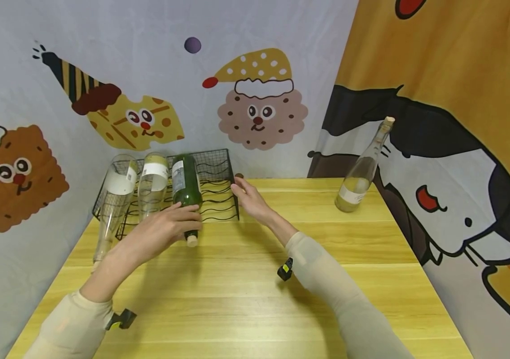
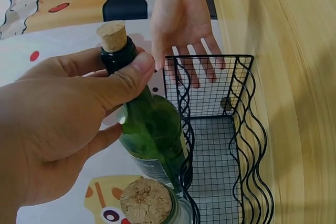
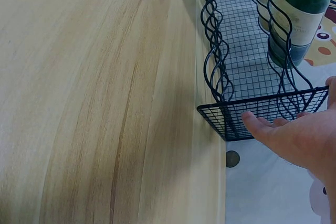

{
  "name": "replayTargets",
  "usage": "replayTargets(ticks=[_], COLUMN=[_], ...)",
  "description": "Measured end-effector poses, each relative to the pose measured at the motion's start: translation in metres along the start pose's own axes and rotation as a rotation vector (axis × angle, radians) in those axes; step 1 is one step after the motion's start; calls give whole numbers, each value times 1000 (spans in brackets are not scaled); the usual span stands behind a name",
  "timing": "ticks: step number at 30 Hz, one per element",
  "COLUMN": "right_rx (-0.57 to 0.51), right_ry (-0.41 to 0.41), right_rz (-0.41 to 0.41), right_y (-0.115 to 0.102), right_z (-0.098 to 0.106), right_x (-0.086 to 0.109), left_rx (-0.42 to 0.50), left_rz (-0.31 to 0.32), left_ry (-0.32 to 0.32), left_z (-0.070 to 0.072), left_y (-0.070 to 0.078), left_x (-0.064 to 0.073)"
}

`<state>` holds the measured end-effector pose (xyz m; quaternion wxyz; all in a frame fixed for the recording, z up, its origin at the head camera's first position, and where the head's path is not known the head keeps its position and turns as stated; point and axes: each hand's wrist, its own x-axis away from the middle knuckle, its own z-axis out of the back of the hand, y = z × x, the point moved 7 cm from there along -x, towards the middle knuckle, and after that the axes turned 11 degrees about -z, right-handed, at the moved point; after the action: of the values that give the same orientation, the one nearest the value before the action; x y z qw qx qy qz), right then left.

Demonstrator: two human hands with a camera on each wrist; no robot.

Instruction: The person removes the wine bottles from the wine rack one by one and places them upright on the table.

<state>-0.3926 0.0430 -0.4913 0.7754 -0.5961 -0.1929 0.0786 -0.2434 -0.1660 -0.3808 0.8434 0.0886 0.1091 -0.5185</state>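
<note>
My left hand (image 1: 165, 227) grips the neck of a green wine bottle (image 1: 186, 182), thumb and fingers around it just below the cork, plain in the left wrist view. The bottle lies on a black wire wine rack (image 1: 216, 172), its corked end toward me. Left of it on the rack lie two clear corked bottles, a middle one (image 1: 152, 182) and an outer one (image 1: 117, 192). At the rack's right end my right hand (image 1: 252, 202) rests against the mesh side (image 3: 262, 109) with its fingers extended, holding nothing.
A clear corked bottle (image 1: 357, 182) with a pale label stands upright at the table's back right. The wooden table (image 1: 255, 299) runs up to a printed cloth backdrop (image 1: 156, 30) with cartoon figures. Wavy wire slots (image 1: 219, 204) lie right of the green bottle.
</note>
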Motion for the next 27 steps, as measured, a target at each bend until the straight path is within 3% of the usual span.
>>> replayTargets(ticks=[7, 17, 27], right_rx=[2, -7, -15], right_ry=[6, 8, -2], right_rz=[1, -4, 4], right_y=[0, 2, 2], right_z=[0, 1, 0], right_x=[0, 0, -1], left_rx=[-50, -40, -68], left_rz=[-36, -63, -42], left_ry=[135, 337, 446], left_z=[7, 22, 30], left_y=[3, 2, 2], left_x=[-1, 0, 0])
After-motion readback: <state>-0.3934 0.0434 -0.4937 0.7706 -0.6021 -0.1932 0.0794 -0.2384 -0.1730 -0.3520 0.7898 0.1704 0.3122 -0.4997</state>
